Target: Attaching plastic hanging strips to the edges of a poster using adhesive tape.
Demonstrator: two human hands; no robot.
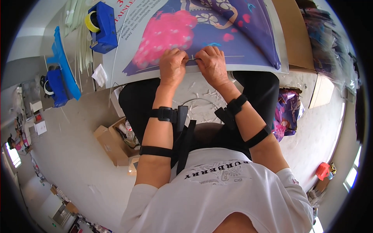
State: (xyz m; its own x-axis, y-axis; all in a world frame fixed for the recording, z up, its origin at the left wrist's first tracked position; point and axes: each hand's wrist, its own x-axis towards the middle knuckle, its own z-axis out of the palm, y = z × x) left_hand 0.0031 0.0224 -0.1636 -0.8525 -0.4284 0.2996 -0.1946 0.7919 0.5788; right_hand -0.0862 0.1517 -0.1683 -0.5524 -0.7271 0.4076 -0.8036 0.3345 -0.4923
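Observation:
My left hand [173, 66] and my right hand [212, 64] are close together over the near edge of a purple printed sheet [217, 35] with pink and white patterns. Both are closed in a pinch on a thin white rod [235, 56], which sticks out past each hand and lies roughly along that edge. In the small gap between my fingertips a tiny pale crosspiece [192, 58] shows at the rod. What exactly my fingertips grip there is partly hidden. The right side of the sheet is folded over on itself.
At the table's left stand a blue tape dispenser [104, 29] with yellow tape and a second blue dispenser [58, 87]. Long pale rods [83, 42] lie between them. A cardboard box [110, 145] sits on the floor at left; another box [287, 112] with purple material is at right.

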